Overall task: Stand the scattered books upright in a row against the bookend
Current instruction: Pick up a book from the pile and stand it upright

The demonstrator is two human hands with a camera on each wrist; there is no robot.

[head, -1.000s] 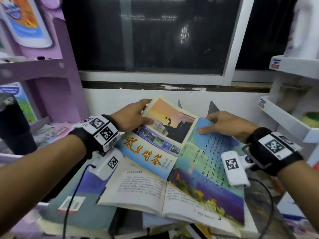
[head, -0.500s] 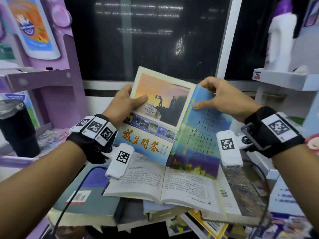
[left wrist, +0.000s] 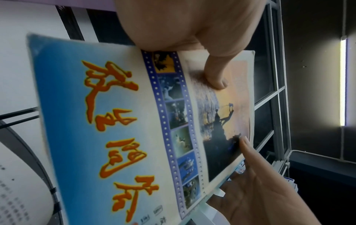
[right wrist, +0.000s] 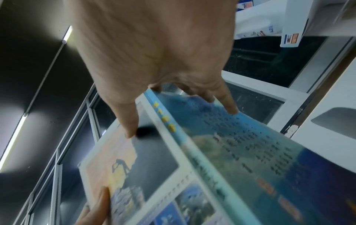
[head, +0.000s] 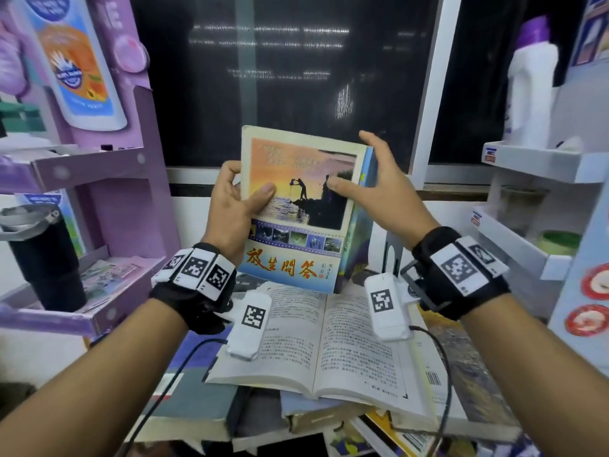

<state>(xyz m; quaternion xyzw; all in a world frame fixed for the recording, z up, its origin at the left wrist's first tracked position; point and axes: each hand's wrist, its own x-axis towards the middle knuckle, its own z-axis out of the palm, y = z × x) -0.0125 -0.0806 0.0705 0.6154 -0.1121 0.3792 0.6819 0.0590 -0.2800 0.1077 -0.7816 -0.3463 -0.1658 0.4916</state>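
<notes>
A closed book with a sunset cover (head: pixel 296 225) is held upright in the air above the pile, front cover facing me. My left hand (head: pixel 245 186) grips its left edge, thumb (left wrist: pixel 215 76) pressed on the cover and fingers behind. My right hand (head: pixel 356 166) pinches the spine side, thumb (right wrist: pixel 131 126) on the front and fingers (right wrist: pixel 229 106) on the blue back cover (right wrist: pixel 250 152). A grey metal bookend (head: pixel 392 255) stands just behind and to the right of the book's lower corner. Below lies an open book (head: pixel 329 351) on a heap of scattered books (head: pixel 197 400).
A purple shelf unit (head: pixel 99 166) with a black tumbler (head: pixel 46 258) stands at the left. White shelves (head: pixel 527 159) with a white bottle (head: pixel 530 87) stand at the right. A dark window (head: pixel 280 77) and its sill lie behind the books.
The sunset book lay open on the pile a second ago. Both hands have lifted it, folded it closed and turned it upright.
</notes>
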